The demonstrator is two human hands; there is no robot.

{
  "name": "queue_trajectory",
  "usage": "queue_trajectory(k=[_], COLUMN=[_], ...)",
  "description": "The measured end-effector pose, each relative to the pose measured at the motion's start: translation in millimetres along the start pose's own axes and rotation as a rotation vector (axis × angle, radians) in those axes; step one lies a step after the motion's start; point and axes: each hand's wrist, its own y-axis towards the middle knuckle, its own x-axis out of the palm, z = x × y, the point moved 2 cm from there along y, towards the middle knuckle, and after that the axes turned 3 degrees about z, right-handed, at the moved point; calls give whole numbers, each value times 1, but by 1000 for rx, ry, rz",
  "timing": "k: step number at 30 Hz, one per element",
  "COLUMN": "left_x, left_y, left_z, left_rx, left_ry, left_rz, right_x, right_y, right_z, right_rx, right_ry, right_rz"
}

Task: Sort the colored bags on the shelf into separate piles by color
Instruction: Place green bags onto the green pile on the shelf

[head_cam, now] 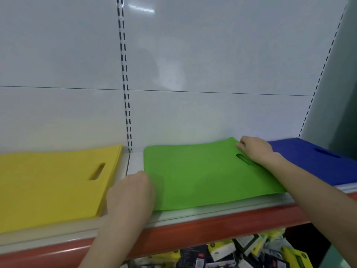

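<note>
While hands [131, 194] [255, 149] grip green bags [202, 175], the shelf [135, 161] holds yellow bags [48, 182], blue bags [309, 161].

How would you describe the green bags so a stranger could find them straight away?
Find the white shelf with the red front edge. Three flat piles lie in a row; the green bags are the middle one, between the yellow bags and the blue bags. Only they are green, with the left hand and right hand touching them.

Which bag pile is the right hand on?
Green fabric bags, middle: right hand holds their far corner. Yellow fabric bags lie left, blue fabric bags right.
</note>
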Motion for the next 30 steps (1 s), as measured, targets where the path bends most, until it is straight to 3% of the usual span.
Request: queue_trajectory(k=[11, 16, 20, 23, 27, 30], left_x=[6, -13, -33, -43, -64, -73], left_y=[0, -4, -16, -29, -58, -92], left_z=[1, -4, -29, -66, -136, -215], left_rx=[22, 57, 130, 163, 79, -26], left_ry=[6, -58, -264, -248, -161, -57], left_rz=[-12, 80, 303, 405, 289, 290], right_x=[5, -23, -47, -55, -58, -62], right_y=[0, -6, -35, -61, -103, -151], right_z=[-1, -28, -91, -154, -254, -348], right_rx=[10, -21, -176, -348, -561, -718], right_ry=[-116, -26, 250, 431, 604, 658], right_rz=[-89, 209, 287, 248, 194, 141])
